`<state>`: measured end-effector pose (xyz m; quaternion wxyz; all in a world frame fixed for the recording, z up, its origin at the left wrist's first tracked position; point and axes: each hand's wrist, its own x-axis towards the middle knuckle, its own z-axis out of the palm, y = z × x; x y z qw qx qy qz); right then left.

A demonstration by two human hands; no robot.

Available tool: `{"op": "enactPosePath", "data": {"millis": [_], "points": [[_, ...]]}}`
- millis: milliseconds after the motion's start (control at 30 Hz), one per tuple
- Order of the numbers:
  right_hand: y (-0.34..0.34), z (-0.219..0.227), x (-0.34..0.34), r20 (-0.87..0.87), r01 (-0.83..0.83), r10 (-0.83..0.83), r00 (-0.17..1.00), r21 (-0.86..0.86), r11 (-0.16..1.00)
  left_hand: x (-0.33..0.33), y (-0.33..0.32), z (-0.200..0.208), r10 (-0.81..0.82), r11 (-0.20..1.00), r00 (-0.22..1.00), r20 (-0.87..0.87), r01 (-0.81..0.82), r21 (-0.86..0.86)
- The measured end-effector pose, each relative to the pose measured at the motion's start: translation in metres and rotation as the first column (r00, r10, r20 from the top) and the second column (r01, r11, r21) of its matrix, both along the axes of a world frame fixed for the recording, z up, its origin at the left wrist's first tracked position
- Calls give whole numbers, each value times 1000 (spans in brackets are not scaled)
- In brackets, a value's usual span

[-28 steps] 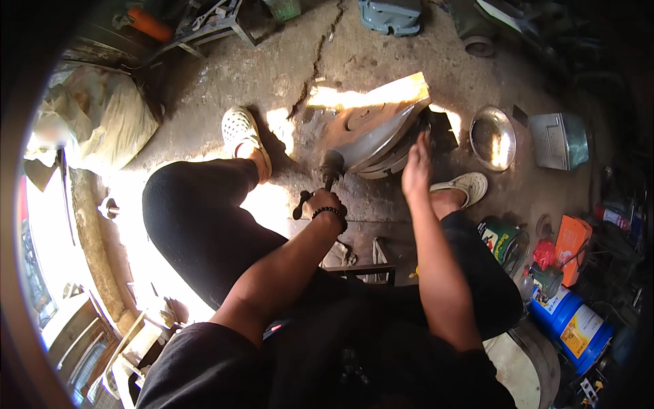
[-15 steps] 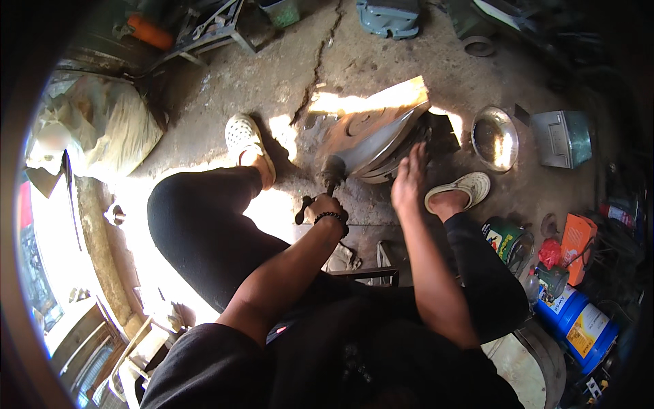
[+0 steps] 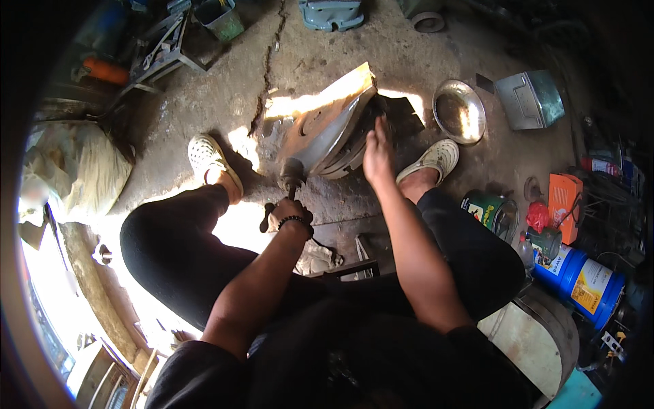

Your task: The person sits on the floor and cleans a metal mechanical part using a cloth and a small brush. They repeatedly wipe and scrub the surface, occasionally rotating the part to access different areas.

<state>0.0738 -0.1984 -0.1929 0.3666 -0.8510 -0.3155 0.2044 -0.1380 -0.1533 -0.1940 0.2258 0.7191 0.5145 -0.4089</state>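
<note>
My left hand (image 3: 287, 213) is closed round a dark hand-held power grinder (image 3: 293, 174) with a round head and a black side handle. The tool's head is at the near left edge of a curved metal part (image 3: 325, 129); whether they touch I cannot tell. This part stands tilted on the floor, with rusty brown faces and a bare, shiny grey strip. My right hand (image 3: 378, 155) is held flat beside the part's right side, fingers stretched out and holding nothing. It may be touching the dark rim there, but contact is unclear.
To the right are a round metal pan (image 3: 441, 123), a grey metal box (image 3: 521, 102), a green can (image 3: 501, 215), an orange box (image 3: 565, 198) and a blue bucket (image 3: 586, 279). A metal rack (image 3: 163, 61) stands far left, above a pale sack (image 3: 85, 163).
The whole view has shifted, so the scene sits farther left. My right hand has moved slightly forward along the metal part. My left hand keeps its hold on the grinder.
</note>
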Motion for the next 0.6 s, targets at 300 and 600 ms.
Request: {"op": "enactPosePath", "data": {"millis": [300, 600], "points": [[11, 7, 14, 43, 44, -40, 998, -110, 993, -30, -9, -82, 337, 936, 921, 198, -349, 31], [12, 1, 18, 86, 122, -109, 990, -159, 980, -9, -7, -35, 285, 953, 955, 82, -291, 84]]}}
